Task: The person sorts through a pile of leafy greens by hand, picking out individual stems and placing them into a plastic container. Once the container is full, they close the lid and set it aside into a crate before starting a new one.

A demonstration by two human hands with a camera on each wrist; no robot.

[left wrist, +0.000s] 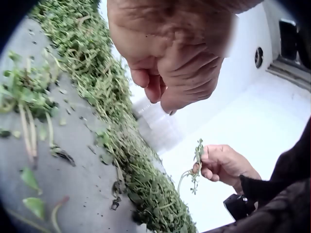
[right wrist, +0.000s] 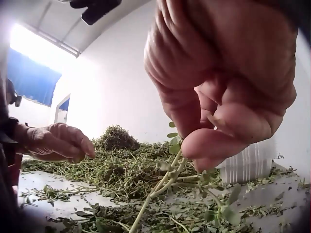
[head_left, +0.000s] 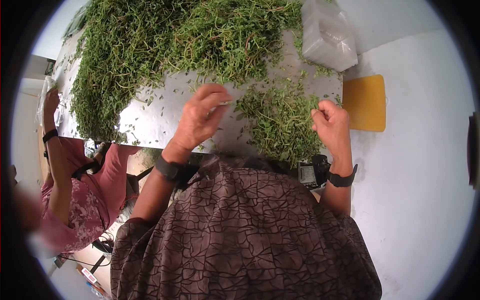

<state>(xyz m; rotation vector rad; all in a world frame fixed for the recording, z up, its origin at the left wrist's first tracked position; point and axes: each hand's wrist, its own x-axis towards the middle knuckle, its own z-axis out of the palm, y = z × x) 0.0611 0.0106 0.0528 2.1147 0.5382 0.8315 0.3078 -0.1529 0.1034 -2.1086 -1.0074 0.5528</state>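
My right hand pinches a leafy green sprig between thumb and fingers, its pale stem hanging down in the right wrist view. In the left wrist view that sprig stands out from the fingertips. Below and beside the right hand lies a loose, thin pile of green sprigs. Left of this pile, my left hand is raised above the metal table, fingers curled toward the thumb, with a small pale piece at the fingertips. The left wrist view shows its fingertips close together; nothing held is discernible there.
A large heap of greens covers the table's far and left parts. Clear plastic containers stand at the back right, near a yellow seat and white wall. At the left edge, another person's arm reaches toward a plastic bag.
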